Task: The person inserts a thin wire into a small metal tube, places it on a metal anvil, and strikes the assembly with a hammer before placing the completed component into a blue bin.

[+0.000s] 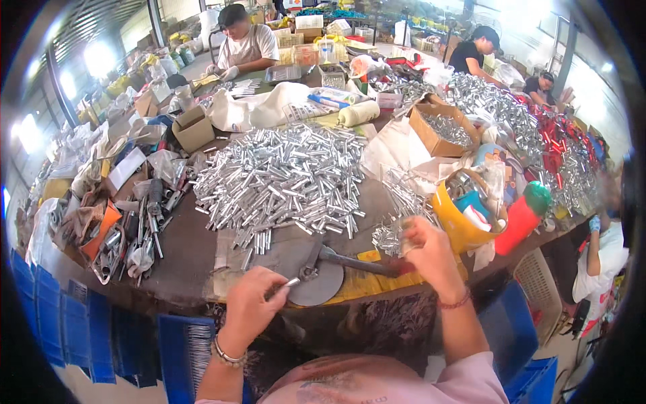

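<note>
My left hand [245, 310] pinches a short silver metal tube [291, 283], one end poking out past the fingertips. Beside it a round grey metal plate [323, 286] lies at the table edge. A hammer-like tool [356, 261] with a dark handle rests across the plate. My right hand [431, 252] is raised over a small heap of short metal pieces [386, 237], its fingertips curled together; what they hold, if anything, I cannot make out. A large pile of silver tubes [282, 178] spreads on the table beyond both hands.
A yellow bucket [457, 219] and a red bottle with a green cap [521, 219] stand right. Behind them sits a cardboard box of metal parts [441, 138]. Tools and bags crowd the left. A blue crate [176, 357] is below. A person [245, 47] works across the table.
</note>
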The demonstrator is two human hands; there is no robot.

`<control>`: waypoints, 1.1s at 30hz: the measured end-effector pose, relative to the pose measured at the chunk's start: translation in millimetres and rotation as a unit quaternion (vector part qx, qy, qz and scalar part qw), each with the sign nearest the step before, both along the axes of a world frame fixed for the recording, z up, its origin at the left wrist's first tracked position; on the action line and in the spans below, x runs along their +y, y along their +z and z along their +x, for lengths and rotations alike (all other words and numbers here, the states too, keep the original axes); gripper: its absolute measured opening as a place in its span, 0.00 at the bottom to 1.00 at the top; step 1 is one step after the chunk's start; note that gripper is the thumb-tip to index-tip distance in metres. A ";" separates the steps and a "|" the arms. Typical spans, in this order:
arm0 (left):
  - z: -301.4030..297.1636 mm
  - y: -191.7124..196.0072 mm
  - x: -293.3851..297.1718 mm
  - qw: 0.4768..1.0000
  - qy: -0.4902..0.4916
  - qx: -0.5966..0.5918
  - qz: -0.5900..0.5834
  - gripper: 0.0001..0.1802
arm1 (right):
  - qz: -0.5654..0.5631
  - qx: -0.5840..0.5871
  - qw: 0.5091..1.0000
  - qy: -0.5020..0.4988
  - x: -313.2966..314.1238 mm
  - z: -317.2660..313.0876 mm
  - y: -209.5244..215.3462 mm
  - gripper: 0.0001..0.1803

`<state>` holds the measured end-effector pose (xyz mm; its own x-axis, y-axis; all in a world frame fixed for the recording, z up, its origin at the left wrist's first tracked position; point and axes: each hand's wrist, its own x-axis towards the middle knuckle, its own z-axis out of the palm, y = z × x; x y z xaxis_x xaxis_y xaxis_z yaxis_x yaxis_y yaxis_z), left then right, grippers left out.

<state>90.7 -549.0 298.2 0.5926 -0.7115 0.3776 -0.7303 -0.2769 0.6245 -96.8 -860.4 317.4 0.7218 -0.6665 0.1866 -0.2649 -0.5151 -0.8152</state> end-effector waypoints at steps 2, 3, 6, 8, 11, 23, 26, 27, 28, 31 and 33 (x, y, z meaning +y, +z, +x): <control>-2.2 -0.7 -6.7 1.000 -0.014 -0.003 0.011 0.08 | 0.099 -0.085 0.987 0.095 21.0 10.9 -7.7 0.13; -2.3 -1.5 -6.1 0.999 -0.022 -0.004 0.026 0.08 | 0.092 -0.096 0.982 0.133 38.6 19.0 -4.4 0.10; -5.0 1.4 -11.1 0.999 -0.033 -0.004 0.023 0.09 | 0.146 -0.087 0.964 0.203 79.4 27.6 -6.6 0.08; -9.5 0.2 -10.8 0.999 -0.030 0.001 0.018 0.09 | 0.061 -0.080 0.971 0.216 91.7 30.3 -15.0 0.07; -9.2 -2.0 -4.3 0.999 -0.009 0.019 0.025 0.08 | -0.086 -0.060 0.969 0.224 93.9 36.1 -27.7 0.06; -3.5 -20.1 -4.3 0.998 -0.010 0.056 -0.009 0.10 | -0.304 -0.028 0.931 0.199 96.6 41.4 -22.1 0.06; -6.2 -20.5 -4.3 0.998 -0.008 0.057 -0.008 0.11 | -0.313 -0.031 0.926 0.210 95.4 42.3 -26.8 0.06; -7.9 -20.4 -3.4 0.998 -0.009 0.058 -0.007 0.11 | -0.313 -0.030 0.926 0.209 96.6 42.1 -26.8 0.06; -9.9 -20.1 -2.9 0.997 0.000 0.071 -0.014 0.11 | -0.318 -0.035 0.923 0.215 97.7 42.2 -26.2 0.06; -10.4 -18.3 -4.0 0.997 0.010 0.069 -0.016 0.11 | -0.328 -0.045 0.917 0.221 97.5 43.4 -26.6 0.05; -8.9 -17.9 -5.5 0.998 0.012 0.053 -0.012 0.11 | -0.334 -0.051 0.914 0.223 96.8 44.9 -27.2 0.05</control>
<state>81.9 -554.5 280.3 0.6468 -0.6880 0.3290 -0.6535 -0.2776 0.7042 -51.9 -763.6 290.3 0.8504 -0.0227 0.5256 0.1530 -0.9452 -0.2883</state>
